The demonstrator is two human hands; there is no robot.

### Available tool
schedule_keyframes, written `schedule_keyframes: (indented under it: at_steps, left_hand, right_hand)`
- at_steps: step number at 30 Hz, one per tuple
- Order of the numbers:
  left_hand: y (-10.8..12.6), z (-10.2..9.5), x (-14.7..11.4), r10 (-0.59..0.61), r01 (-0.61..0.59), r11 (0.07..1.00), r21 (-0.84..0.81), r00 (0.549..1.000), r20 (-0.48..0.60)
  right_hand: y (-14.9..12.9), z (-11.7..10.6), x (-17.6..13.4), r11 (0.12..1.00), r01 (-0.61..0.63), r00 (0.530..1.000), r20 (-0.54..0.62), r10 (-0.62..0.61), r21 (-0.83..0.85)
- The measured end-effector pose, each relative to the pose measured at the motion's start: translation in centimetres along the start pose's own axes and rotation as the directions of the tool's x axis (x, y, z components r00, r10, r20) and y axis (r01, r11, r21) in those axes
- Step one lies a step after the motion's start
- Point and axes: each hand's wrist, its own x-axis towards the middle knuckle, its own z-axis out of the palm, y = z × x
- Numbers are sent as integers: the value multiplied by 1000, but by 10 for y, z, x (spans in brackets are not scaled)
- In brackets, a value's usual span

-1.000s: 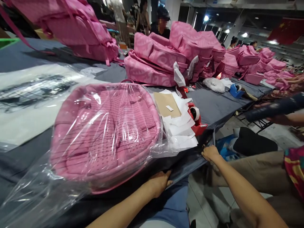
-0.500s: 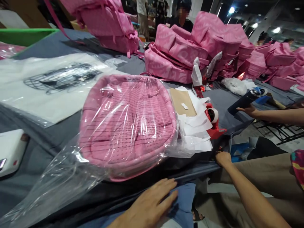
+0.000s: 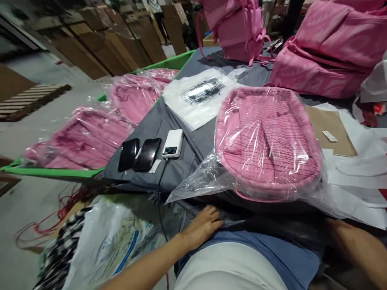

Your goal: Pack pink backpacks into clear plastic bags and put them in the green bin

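Observation:
A pink backpack (image 3: 269,141) in a clear plastic bag (image 3: 196,181) lies near the front edge of the table. My left hand (image 3: 204,225) is below it at that edge, fingers curled on the dark grey tablecloth (image 3: 187,203). My right hand (image 3: 347,237) is at the same edge farther right, blurred, with its fingertips hidden against dark cloth. Neither hand touches the backpack.
Left on the table are a white power bank (image 3: 173,143) with a cable and two black phone-like objects (image 3: 146,154). A green-edged bin (image 3: 60,173) holds bagged pink backpacks (image 3: 87,137). More pink backpacks (image 3: 320,76), papers (image 3: 353,169) and brown card (image 3: 332,129) are rightward.
The view has swung left, bringing the bin and floor into sight. My left hand, spread before, has curled its fingers at the table edge. The co-worker's hand on a dark bottle has left view.

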Motion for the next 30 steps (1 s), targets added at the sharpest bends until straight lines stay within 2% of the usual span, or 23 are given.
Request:
schedule_keyframes:
  at_steps: [2,3,5,6,7,9,12,15,18,21,23,24,26,27,30]
  left_hand:
    - [9,-1,-3,49,-48,999,-27,997,66]
    - [13,-4,-5,56,-53,998,-38,995,80]
    - [19,-11,-11,59,-53,996,-76,995,79]
    - [22,-16,-14,56,-49,994,-102,996,70]
    - [26,-21,-16,45,-38,991,-129,997,57]
    - [34,-33,-19,18,-9,983,-185,999,47]
    - [48,-52,-20,-18,38,970,-240,996,85]
    - [57,-68,-23,-49,88,961,-264,988,148]
    - [58,-73,-32,-108,161,943,-292,976,189]
    - [57,-67,-44,-177,228,901,-369,970,167]
    - [57,-60,-53,-224,252,874,-415,968,117]
    - [57,-56,-58,-246,258,865,-431,966,84]
    - [58,-49,-66,-281,257,849,-462,960,16]
    - [58,-46,-70,-298,254,843,-475,955,-18]
    - [58,-40,-75,-363,258,830,-495,923,-128]
  right_hand:
    - [-90,-1,24,940,235,967,43,-253,249]
    - [-134,1,38,876,295,936,68,-345,381]
    - [-207,10,69,763,291,859,193,-474,577]
    - [-232,17,84,760,259,824,274,-495,596]
    - [-249,26,98,809,189,818,366,-443,557]
    - [-262,43,123,886,81,823,471,-318,456]
    - [-251,58,144,921,13,839,498,-222,388]
    - [-234,57,147,904,16,815,519,-259,427]
    - [-229,51,144,896,54,797,521,-305,441]
    - [-247,49,144,882,122,807,472,-355,455]
    - [-278,53,148,822,231,794,387,-469,521]
    - [-298,56,150,777,306,773,333,-540,550]
    - [-338,66,153,697,469,695,260,-670,542]
    - [-356,72,153,682,535,651,270,-709,499]
    - [-383,90,148,694,637,536,453,-712,337]
